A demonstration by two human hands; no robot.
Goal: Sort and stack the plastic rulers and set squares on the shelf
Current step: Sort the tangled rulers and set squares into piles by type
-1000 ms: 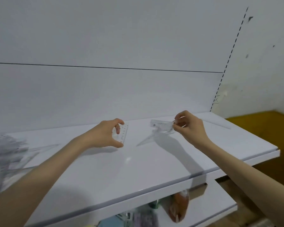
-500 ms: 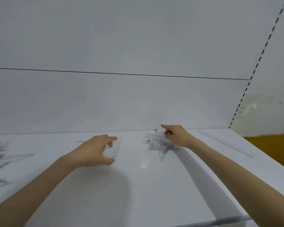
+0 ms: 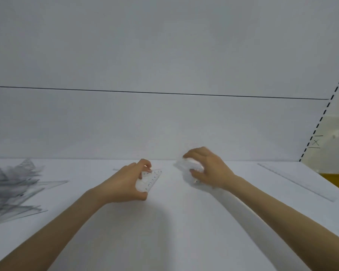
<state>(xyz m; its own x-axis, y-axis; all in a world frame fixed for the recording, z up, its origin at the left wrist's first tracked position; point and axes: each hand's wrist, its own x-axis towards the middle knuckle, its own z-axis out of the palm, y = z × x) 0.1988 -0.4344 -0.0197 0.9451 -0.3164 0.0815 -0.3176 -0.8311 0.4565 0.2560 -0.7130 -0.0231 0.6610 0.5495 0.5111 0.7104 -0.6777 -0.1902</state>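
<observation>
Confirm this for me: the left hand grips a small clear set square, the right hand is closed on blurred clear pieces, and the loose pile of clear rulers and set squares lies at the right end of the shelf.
Not quite. The head view shows the loose pile at the left end of the shelf; at the right lies only one long ruler. The rest holds: the left hand grips a small set square, and the right hand closes on blurred clear pieces.

Both forearms come in from the lower corners, bare from the frame's edge to the wrists, with no sleeve or cuff in sight. The left hand (image 3: 125, 182) and the right hand (image 3: 209, 169) are bare too: no glove, ring, watch or band shows on either. The fingernails look short and unpainted. The right hand's outline is blurred, so finer detail there cannot be told.
</observation>
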